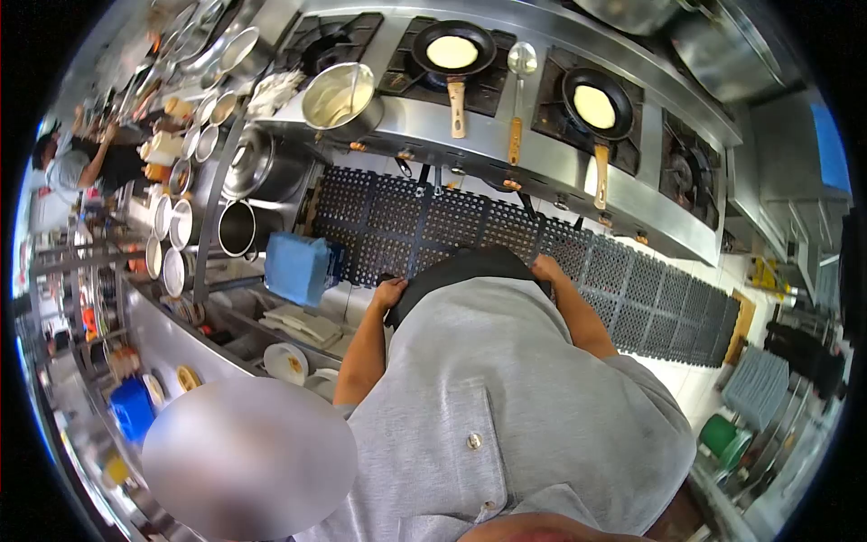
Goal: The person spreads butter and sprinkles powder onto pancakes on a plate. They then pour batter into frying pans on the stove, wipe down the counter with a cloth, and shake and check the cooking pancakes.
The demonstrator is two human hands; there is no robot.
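Note:
My left hand [390, 293] is closed at the left edge of the black apron [465, 269] at my waist. On the apron's other edge, my right hand [545, 268] is closed too; its fingers are partly hidden. Ahead on the stove, a black frying pan [489, 63] with a wooden handle holds a pale round pancake [452, 52]. To its right, a second frying pan [621, 97] holds another pale pancake [594, 107]. Between the pans lies a long spoon [521, 60] with a wooden handle. A metal pot [330, 119] of pale batter stands to their left.
A black rubber mat [424, 212] covers the floor before the stove. Left are a lidded stockpot [262, 163], a blue container [296, 268] and a steel counter [172, 330]. A person [77, 167] stands far left. Grey crates [757, 388] are stacked right.

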